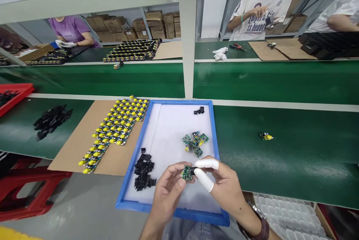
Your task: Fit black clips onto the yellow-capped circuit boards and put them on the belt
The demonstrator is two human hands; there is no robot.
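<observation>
Between the thumb and fingers of my left hand [170, 185] is a small green circuit board [186, 173]. My right hand [221, 184], with white finger cots on thumb and forefinger, pinches a small black plastic piece [193, 171] against the board's right side. Both hands are over a white tray with a blue rim [214, 131]. Beyond them in the tray lies a small heap of circuit boards [193, 144]. A pile of black pieces [143, 172] is at the tray's left, and a few more black pieces [199, 111] lie near its far right corner.
Left of the tray, rows of boards with yellow parts [117, 120] cover a cardboard sheet [73, 146]. Farther left are loose black pieces [52, 120] and a red bin [21, 99]. A single board [266, 136] lies on the green bench at right. Co-workers sit across the green conveyor [112, 81].
</observation>
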